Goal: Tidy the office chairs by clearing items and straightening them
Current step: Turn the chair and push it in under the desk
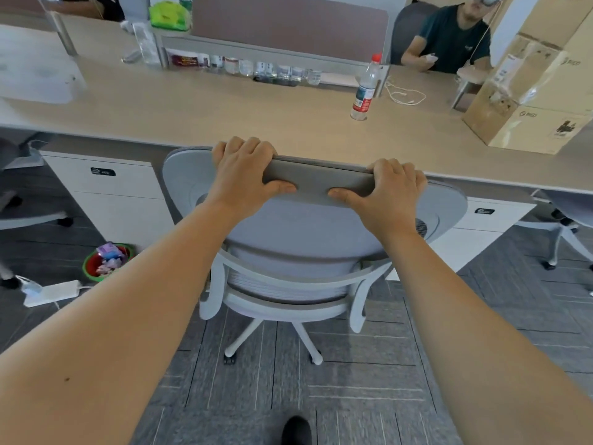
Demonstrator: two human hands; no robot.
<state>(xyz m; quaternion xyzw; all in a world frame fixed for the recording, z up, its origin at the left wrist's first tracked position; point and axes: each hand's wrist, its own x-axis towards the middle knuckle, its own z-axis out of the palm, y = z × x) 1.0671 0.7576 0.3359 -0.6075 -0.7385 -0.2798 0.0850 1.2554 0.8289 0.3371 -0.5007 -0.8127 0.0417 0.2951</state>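
Note:
A light grey office chair point(305, 232) on a white wheeled base stands in front of me, its back toward me and its seat tucked under the long wooden desk point(199, 114). My left hand point(244, 175) grips the left part of the chair's top edge, fingers over the far side and thumb on the near side. My right hand point(388, 191) grips the right part of the same edge in the same way. The seat is hidden by the backrest.
White drawer cabinets point(109, 194) flank the chair under the desk. A green bowl of small items point(107, 260) and a white power strip point(51, 293) lie on the carpet at left. Another chair point(564, 216) stands at right. A water bottle point(364, 91), cardboard boxes point(529, 101) and a seated person point(449, 36) are beyond.

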